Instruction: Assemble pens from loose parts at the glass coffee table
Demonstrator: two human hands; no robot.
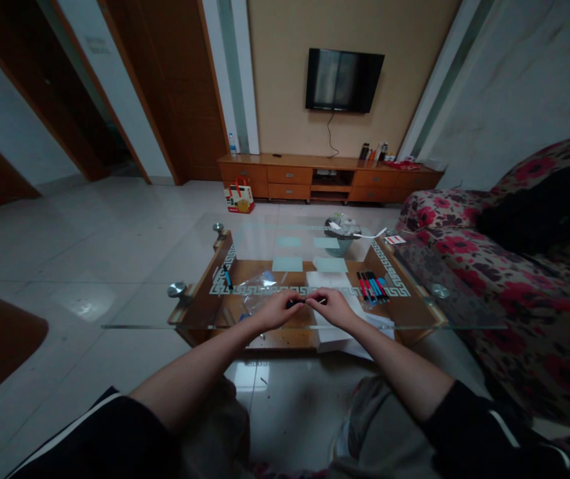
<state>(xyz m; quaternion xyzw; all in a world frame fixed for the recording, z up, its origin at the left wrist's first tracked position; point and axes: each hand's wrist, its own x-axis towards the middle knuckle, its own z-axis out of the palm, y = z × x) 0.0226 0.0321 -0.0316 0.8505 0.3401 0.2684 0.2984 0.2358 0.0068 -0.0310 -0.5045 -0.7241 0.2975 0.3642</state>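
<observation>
My left hand and my right hand meet above the near part of the glass table. Between them is a slim dark pen, its left part pinched in my left fingers and its right part in my right fingers. Whether it is one piece or two parts end to end, I cannot tell. To the right lies a row of several red, blue and black pens. A blue and black pen lies apart on the left. Near my left hand is a clear plastic bag.
Below the glass, a white box and paper sit on the wooden shelf. A basket shows toward the far right side. A flowered sofa stands at right, a low TV cabinet and a carton bag at the back.
</observation>
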